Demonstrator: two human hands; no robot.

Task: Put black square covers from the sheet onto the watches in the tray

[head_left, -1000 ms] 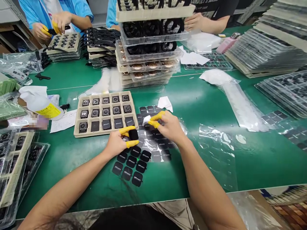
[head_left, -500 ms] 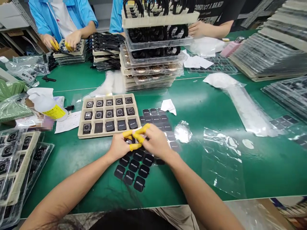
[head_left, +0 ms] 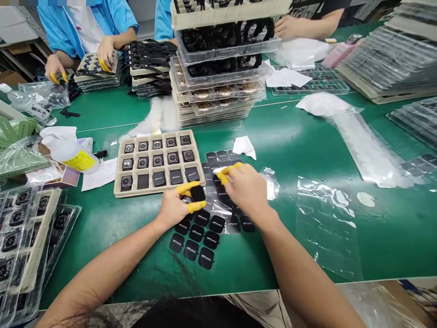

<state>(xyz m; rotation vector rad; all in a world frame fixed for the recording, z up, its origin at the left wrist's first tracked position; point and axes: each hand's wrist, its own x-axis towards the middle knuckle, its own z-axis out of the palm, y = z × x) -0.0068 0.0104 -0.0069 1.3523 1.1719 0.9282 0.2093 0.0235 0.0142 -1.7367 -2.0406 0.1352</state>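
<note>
My left hand [head_left: 173,208], in yellow finger cots, grips a black watch case [head_left: 197,193] by its edges, its dark glossy face turned up. Just to the right, my right hand [head_left: 246,186] pinches a small white wad [head_left: 219,171], perhaps cloth or tissue. Below both hands lie several black square screen films [head_left: 196,233] with white lettering. More films on a clear sheet [head_left: 223,195] are partly covered by my right hand. Behind my left hand sits a beige tray [head_left: 133,193] of watch cases; most show their sensor backs, and several in the front row show lettered black faces.
A tall stack of trays [head_left: 221,86] stands at the back. Clear plastic sheets [head_left: 327,228] and a white plastic sleeve [head_left: 362,141] lie to the right. At left are a bottle [head_left: 73,152] and stacked watch trays [head_left: 30,241]. Co-workers' hands are across the table.
My right hand has moved away from the watch case to the right, carrying the white wad. The case's dark face is now exposed in my left hand. The view has shifted slightly.
</note>
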